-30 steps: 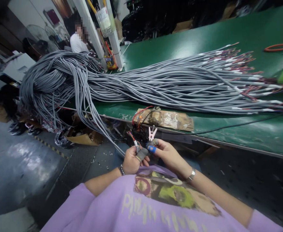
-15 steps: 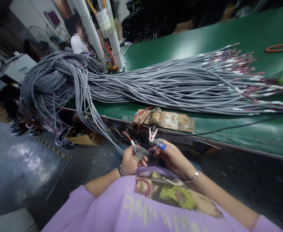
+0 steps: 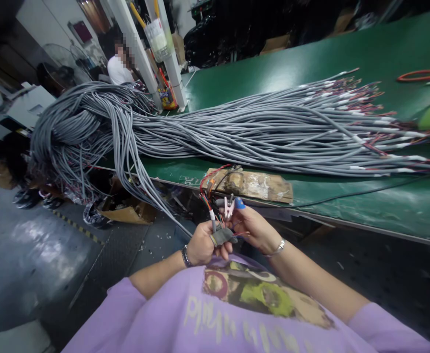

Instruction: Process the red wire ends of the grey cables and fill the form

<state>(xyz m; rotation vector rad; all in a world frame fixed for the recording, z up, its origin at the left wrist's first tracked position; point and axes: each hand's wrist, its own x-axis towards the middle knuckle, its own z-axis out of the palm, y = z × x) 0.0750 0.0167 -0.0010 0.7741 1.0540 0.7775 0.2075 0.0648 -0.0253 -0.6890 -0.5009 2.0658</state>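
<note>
My left hand is closed round the end of a grey cable, whose thin coloured wires fan out above the fist. A grey cover wraps the thumb of that hand. My right hand has blue tape on its thumb and is at a small pink clothespin-type clip, thumb on one side and a grey-covered finger seemingly on the other. Fine loose wires stick out between the two hands. What the clip grips is too small to make out.
A thick bundle of grey cables lies along the green bench, stripped ends at the right. A wooden board sits at the bench edge. Behind stand a white post and a person in white. A cardboard box is below.
My right hand has moved left and up, its thumb now beside the pink clip. My left hand has shifted right with the cable, bringing its wires closer to the clip.
</note>
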